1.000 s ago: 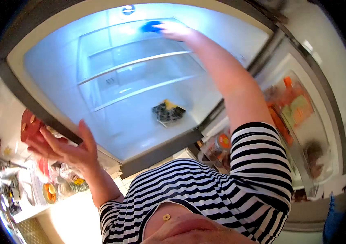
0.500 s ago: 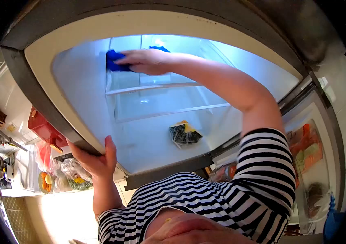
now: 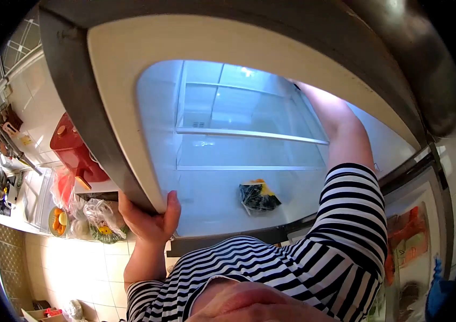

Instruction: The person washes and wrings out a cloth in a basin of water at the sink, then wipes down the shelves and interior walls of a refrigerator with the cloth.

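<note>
My left hand point(image 3: 150, 220) grips the side edge of an open refrigerator point(image 3: 111, 102), thumb on the inner side and fingers around the outside. My right arm point(image 3: 347, 126) reaches up inside along the right wall. The top rim of the refrigerator hides the right hand's fingers, so what it holds does not show. Only a small dark patch shows by the wrist. Inside, a glass shelf point(image 3: 255, 135) with a pale front rim spans the compartment. On the bottom lies a plastic-wrapped piece of dark green and yellow food point(image 3: 259, 197), apart from both hands.
To the right, the open refrigerator door point(image 3: 436, 214) carries bagged food point(image 3: 407, 233). On the left stand a red appliance point(image 3: 75, 150), a plastic bag of produce point(image 3: 102, 220) and a bowl of orange and yellow food point(image 3: 57, 221). Something blue point(image 3: 438, 292) hangs at the lower right.
My right hand, with a blue cloth at the left inner wall before, has moved right and up, out of sight behind the rim. The view has shifted; my left hand still grips the edge.
</note>
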Demonstrator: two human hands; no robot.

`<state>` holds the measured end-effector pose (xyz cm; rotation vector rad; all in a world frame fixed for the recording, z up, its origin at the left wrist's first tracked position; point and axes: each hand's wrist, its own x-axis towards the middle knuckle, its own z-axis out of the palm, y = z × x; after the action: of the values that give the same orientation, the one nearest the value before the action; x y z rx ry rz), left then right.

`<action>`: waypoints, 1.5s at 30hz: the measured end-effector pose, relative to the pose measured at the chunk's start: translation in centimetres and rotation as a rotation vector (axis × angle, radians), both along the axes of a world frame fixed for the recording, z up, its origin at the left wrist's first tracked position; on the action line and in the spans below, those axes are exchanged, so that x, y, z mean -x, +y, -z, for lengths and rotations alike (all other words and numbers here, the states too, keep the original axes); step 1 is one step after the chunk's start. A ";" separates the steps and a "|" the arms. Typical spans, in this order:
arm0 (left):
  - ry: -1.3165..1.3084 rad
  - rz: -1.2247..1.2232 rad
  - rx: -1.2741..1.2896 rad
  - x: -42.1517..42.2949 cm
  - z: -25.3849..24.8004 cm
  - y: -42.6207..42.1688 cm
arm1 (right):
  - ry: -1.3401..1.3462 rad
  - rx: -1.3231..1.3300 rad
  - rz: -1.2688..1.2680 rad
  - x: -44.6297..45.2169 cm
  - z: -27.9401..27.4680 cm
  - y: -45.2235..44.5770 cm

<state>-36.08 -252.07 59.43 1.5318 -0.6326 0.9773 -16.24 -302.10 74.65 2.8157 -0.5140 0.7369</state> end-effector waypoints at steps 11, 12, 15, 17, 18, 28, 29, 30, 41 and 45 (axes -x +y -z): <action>-0.056 -0.036 -0.065 0.0 -0.8 0.1 | 0.327 -0.113 -0.446 -13.3 1.6 20.2; -0.070 -0.050 -0.064 -0.1 -0.8 0.1 | 0.361 -0.124 -0.473 -13.8 1.4 21.3; -0.069 -0.056 -0.064 0.0 -0.5 0.3 | 0.450 -0.124 -0.513 -11.3 1.1 23.4; -0.078 -0.076 -0.067 -0.3 -1.1 0.1 | 0.379 -0.039 -0.569 -7.2 0.4 25.2; -0.065 -0.065 -0.080 -0.1 -1.2 0.3 | 0.315 0.031 -0.619 -4.5 1.0 26.1; -0.067 -0.101 -0.037 -0.5 -1.0 -0.2 | 0.101 -0.111 -1.002 15.9 2.1 30.3; -0.087 -0.119 -0.049 -0.5 -1.3 -0.3 | 0.032 -0.101 -1.056 17.8 2.4 30.1; -0.106 -0.143 -0.061 -0.4 -1.4 -0.3 | -0.036 -0.088 -1.114 19.0 2.8 29.7; -0.071 -0.169 -0.047 -0.8 -0.9 -0.5 | -0.732 0.053 -0.216 26.3 7.9 14.3; -0.558 -0.390 -0.177 3.8 -4.5 -2.5 | -0.841 -0.058 -0.590 25.3 9.6 21.1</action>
<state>-39.84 -254.54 63.95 1.5729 -0.8400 1.7170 -41.50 -281.01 65.05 2.5846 0.2417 2.0577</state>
